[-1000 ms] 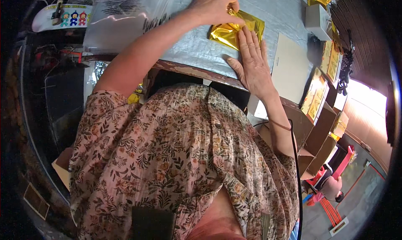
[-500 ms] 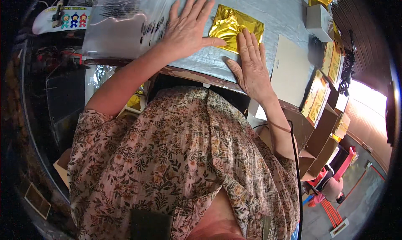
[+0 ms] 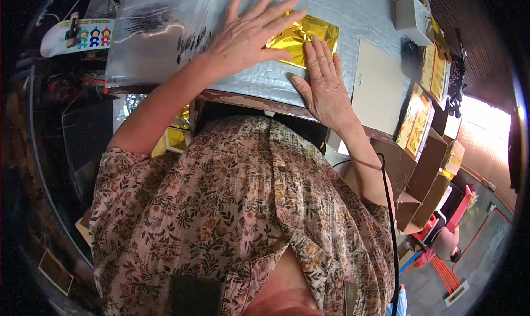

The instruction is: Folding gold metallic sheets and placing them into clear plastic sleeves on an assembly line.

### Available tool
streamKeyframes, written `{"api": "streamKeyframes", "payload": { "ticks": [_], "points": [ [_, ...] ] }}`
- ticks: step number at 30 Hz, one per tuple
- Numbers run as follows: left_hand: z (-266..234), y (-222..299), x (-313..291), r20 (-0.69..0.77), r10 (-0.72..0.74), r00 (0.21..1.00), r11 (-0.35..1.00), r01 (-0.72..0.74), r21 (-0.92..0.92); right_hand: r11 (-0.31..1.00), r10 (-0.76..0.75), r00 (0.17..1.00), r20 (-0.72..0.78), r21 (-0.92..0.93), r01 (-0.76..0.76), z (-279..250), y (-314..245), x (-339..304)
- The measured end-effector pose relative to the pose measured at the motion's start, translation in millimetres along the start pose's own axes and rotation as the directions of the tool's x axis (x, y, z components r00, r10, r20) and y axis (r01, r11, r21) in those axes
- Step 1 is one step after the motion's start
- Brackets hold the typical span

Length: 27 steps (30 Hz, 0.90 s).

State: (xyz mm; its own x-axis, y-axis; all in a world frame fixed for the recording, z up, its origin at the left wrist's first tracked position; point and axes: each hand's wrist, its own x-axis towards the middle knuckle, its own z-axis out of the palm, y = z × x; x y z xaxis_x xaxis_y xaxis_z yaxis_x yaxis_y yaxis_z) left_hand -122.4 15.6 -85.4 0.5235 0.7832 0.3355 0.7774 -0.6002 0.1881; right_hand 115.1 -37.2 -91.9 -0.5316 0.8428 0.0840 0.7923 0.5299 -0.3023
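Note:
A shiny gold foil packet [image 3: 326, 33], roughly square and creased, lies flat on the silver-covered table [image 3: 251, 84]. My left hand [image 3: 245, 40] has its fingers spread; its fingertips and thumb reach over the packet's left side. On the packet's lower right part rest the outstretched fingers of my right hand [image 3: 326, 84], with the thumb apart on the table cover. Neither hand grips anything. To the left of my left hand lies a stack of clear plastic sheets or bags [image 3: 152, 51] with dark printed marks.
Right of my right hand lies a pale flat card [image 3: 378, 87]. Beyond it stand a white box [image 3: 413, 20] and yellow printed boxes [image 3: 415, 123] beside open brown cartons [image 3: 422, 189]. A black cable [image 3: 391, 222] hangs by my right arm. Another person [image 3: 446, 241] is farther off at right.
My left hand has shifted right, its fingers now over the packet's left and upper edge. My right hand stays on the packet. The whole view has slid slightly.

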Motion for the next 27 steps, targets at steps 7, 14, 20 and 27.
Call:
{"api": "streamKeyframes", "payload": {
  "ticks": [7,14,20,27],
  "points": [
    [15,-8,16,0.129,0.139,0.982,0.984,-0.152,0.098,1.000,-0.007,1.000,0.003,0.005,0.007,-1,0,-1],
    [18,-10,14,0.144,0.120,0.982,0.985,-0.136,0.106,0.999,-0.010,1.000,0.000,-0.050,0.010,-3,0,-2],
    [15,-9,16,0.205,0.119,0.971,0.984,-0.143,0.104,0.977,-0.023,1.000,-0.008,-0.213,0.021,-15,-4,0],
    [26,-15,11,0.182,0.129,0.975,0.989,-0.139,0.041,0.983,0.120,0.967,-0.225,-0.111,-0.147,6,5,24]
  ]
}}
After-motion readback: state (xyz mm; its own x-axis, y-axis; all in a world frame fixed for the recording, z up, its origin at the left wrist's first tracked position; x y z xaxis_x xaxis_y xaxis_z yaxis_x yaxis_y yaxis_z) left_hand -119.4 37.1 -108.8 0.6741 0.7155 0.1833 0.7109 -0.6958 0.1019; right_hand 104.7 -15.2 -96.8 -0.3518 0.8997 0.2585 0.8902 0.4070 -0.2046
